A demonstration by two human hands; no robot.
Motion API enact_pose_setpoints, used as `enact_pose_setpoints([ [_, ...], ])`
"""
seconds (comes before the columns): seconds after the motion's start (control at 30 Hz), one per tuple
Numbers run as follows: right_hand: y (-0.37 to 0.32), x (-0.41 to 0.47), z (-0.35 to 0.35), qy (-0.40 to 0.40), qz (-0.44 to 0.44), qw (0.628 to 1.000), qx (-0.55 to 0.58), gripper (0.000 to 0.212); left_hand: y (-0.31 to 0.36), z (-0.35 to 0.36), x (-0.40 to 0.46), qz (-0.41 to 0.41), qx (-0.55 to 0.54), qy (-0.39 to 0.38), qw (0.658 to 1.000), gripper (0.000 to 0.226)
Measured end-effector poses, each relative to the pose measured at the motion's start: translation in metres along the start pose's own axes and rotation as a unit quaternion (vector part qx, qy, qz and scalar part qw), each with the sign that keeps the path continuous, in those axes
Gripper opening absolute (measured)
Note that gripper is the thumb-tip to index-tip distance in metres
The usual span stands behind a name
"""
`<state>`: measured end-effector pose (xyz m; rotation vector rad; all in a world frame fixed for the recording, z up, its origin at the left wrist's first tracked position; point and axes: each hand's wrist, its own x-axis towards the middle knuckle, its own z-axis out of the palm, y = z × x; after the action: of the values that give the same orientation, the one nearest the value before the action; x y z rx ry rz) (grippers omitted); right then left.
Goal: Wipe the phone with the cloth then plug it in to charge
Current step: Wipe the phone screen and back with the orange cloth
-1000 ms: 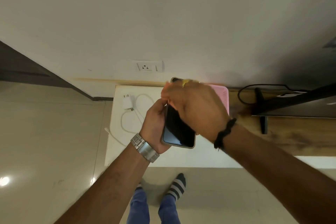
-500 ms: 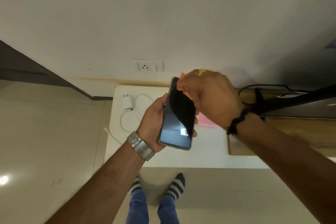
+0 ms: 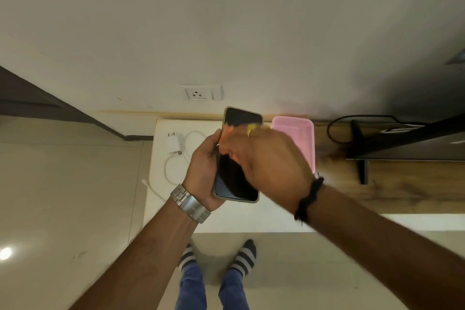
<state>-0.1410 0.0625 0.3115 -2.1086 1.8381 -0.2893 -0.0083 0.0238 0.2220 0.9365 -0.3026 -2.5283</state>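
Note:
A dark-screened phone (image 3: 235, 178) in a pale case is held screen up by my left hand (image 3: 203, 166), which grips it along its left edge and back. My right hand (image 3: 271, 166), blurred by motion, lies over the middle of the screen with curled fingers. A small orange-pink bit of cloth (image 3: 227, 139) shows under its fingertips; the rest is hidden. A white charger plug (image 3: 173, 143) and its looped white cable (image 3: 168, 170) lie on the white table (image 3: 226, 219) to the left. A white wall socket (image 3: 198, 93) sits above the table.
A pink tray-like thing (image 3: 300, 133) lies behind my right hand at the table's back. To the right, a wooden top (image 3: 402, 189) carries a dark screen on a stand (image 3: 362, 158) with a black cable. Tiled floor and my socked feet are below.
My right hand has moved from the phone's top edge down over the middle of the screen. The phone stays in my left hand, its top now uncovered.

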Motion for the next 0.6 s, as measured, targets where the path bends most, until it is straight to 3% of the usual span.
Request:
enact_pose_setpoints([
  [0.07, -0.021, -0.029, 0.005, -0.047, -0.035, 0.998, 0.036, 0.016, 0.002, -0.003, 0.000, -0.001, 0.005, 0.005, 1.000, 0.061],
  [0.13, -0.010, -0.024, 0.006, -0.059, -0.056, 0.997, 0.000, 0.018, -0.003, 0.001, -0.001, -0.011, 0.008, 0.003, 1.000, 0.057],
  [0.3, 0.026, 0.035, -0.008, 0.037, 0.070, 0.996, -0.044, 0.020, -0.009, 0.007, 0.003, -0.034, 0.003, -0.013, 0.999, 0.052],
  [0.37, 0.001, 0.011, 0.008, 0.014, 0.054, 0.998, -0.026, 0.013, -0.001, 0.007, 0.005, -0.021, -0.010, 0.007, 1.000, 0.050],
  [0.47, -0.029, -0.047, 0.032, -0.016, -0.013, 0.997, 0.074, 0.035, 0.005, 0.002, 0.006, -0.003, -0.015, 0.005, 1.000, 0.063],
  [0.53, -0.010, -0.039, 0.025, -0.019, -0.030, 0.999, 0.036, 0.018, 0.000, 0.001, 0.005, -0.009, -0.008, -0.005, 1.000, 0.061],
  [0.6, 0.019, -0.005, 0.000, -0.018, 0.029, 0.999, -0.024, 0.012, -0.003, -0.001, 0.006, -0.016, -0.006, -0.016, 1.000, 0.053],
])
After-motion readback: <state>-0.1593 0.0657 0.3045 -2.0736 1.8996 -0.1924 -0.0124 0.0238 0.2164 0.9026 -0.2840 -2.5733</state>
